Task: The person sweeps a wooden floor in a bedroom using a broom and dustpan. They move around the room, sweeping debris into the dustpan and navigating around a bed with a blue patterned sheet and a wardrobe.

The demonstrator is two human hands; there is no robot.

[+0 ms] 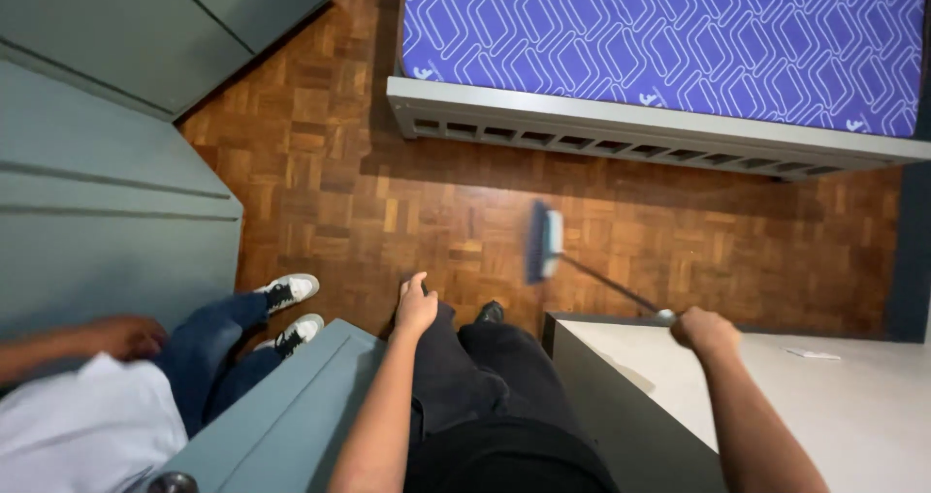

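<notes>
My right hand (pixel 705 330) grips the end of a broom's thin handle (pixel 611 285). The handle runs up and left to the blurred blue and white broom head (pixel 544 243), which is on the wooden parquet floor (pixel 388 202) in front of the bed. My left hand (pixel 415 305) hangs by my thigh above my black trousers, fingers loosely curled, with nothing seen in it. One of my dark shoes (pixel 491 312) shows just below the broom head.
A bed with a purple patterned mattress (pixel 669 37) on a grey frame (pixel 621 129) spans the top. Grey-green cabinets (pixel 107 212) fill the left. Another person in jeans, white sneakers (pixel 288 289) and a white top stands at lower left. A pale desk top (pixel 853 396) lies at lower right.
</notes>
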